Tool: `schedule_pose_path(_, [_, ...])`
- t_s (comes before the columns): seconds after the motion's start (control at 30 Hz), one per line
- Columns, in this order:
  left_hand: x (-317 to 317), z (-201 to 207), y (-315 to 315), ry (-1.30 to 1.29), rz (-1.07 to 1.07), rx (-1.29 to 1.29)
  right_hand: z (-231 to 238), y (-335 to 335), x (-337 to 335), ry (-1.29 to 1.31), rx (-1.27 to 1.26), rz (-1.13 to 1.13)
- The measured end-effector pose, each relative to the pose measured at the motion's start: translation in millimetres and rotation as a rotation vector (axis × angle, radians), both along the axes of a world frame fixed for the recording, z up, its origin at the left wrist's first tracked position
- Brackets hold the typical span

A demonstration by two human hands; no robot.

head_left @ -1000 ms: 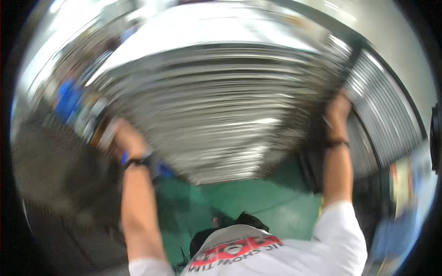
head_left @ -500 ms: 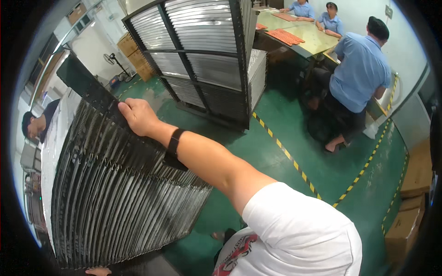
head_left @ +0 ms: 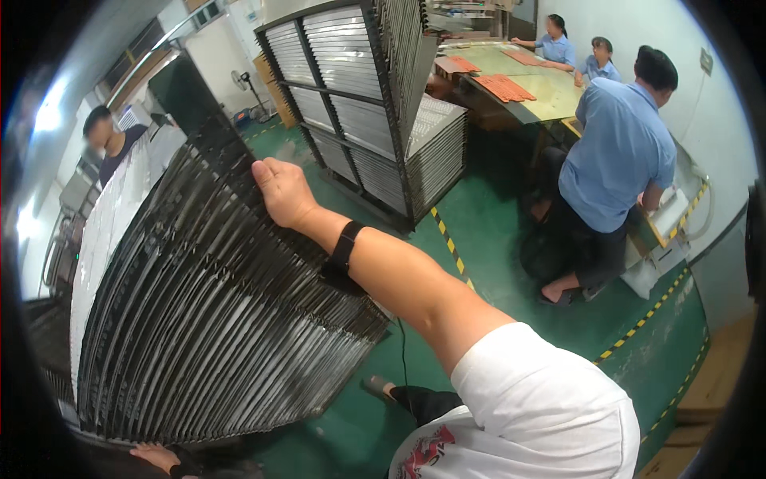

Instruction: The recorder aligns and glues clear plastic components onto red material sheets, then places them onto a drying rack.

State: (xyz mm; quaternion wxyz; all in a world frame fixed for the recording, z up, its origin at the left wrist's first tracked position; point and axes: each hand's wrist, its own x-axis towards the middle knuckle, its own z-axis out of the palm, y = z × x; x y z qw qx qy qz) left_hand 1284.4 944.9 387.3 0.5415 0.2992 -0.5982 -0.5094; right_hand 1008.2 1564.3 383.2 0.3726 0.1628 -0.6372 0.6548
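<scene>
A tall dark metal drying rack (head_left: 231,319) with many closely stacked wire shelves fills the left side, leaning in the wide view. My right hand (head_left: 283,191), with a black band on the wrist, is closed around the rack's upright at its upper corner. Down at the lower edge of the picture, my left hand (head_left: 155,457) grasps the rack's near edge; its fingers show only in part. A pale, shiny sheet or panel (head_left: 104,239) covers the rack's far left side.
Ahead stands a second rack (head_left: 339,104) of shelves. A person in blue (head_left: 618,144) sits at the right, near a worktable (head_left: 550,88) with orange sheets (head_left: 504,88). Another person (head_left: 116,140) is behind my rack. Striped tape (head_left: 453,247) marks the green floor; cardboard boxes (head_left: 722,359) stand right.
The view has shifted, and the rack with my right hand on it appears farther right. More of my left hand shows. The second rack now shows more of its side.
</scene>
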Motion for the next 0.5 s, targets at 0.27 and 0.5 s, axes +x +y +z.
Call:
schedule_pose_path(0.27, [112, -16, 212, -0.048, 0.132, -0.018, -22, 90, 85, -0.002, 0.079, 0.033])
schedule_pose_path(0.5, [192, -56, 291, -0.074, 0.225, -0.055, -53, 136, 142, 0.038, 0.041, 0.142])
